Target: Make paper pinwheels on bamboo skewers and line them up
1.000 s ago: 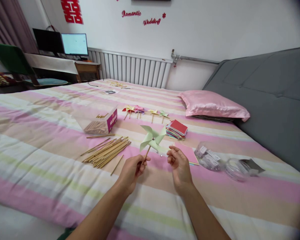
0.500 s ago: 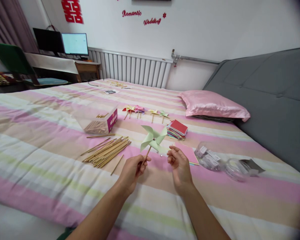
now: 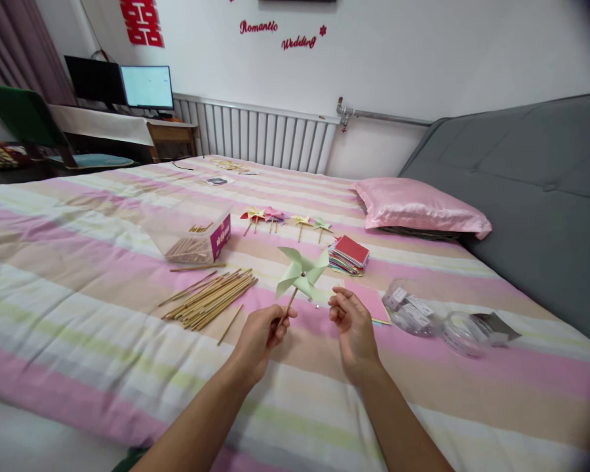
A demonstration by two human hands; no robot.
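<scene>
Left hand (image 3: 258, 337) is seen pinching the thin wooden stick of a pale green paper pinwheel (image 3: 301, 274), fingers curled shut around the lower end so that the vanes are held up above the striped bed (image 3: 78, 308). Right hand (image 3: 354, 331) is held just beside it, at about 3 o'clock from the stick, fingers loosely bent with thumb and forefinger drawn close; whether something small is pinched there cannot be told, though a tiny shiny pin-like speck is seen between the two hands, below the vanes.

At 9 o'clock from the pinwheel a loose bundle of wooden sticks (image 3: 211, 298) is laid on the bed, and beyond it, toward 10 o'clock, a clear plastic box with a pink label (image 3: 196, 237) is set. A row of four finished pinwheels (image 3: 285, 219) is lined up at 12 o'clock, a stack of coloured paper squares (image 3: 348, 255) lies at 1 o'clock, and clear plastic bags (image 3: 432, 321) are placed at 3 o'clock, near the right hand.

Trouble would most likely come from the light grip: the stick is held only near its end, so the head could tip or be twisted out of line. If the vanes were brushed by the right hand, the paper could be creased or the centre fastening loosened. Anything small that was dropped could easily be lost in the soft, patterned bedding.
</scene>
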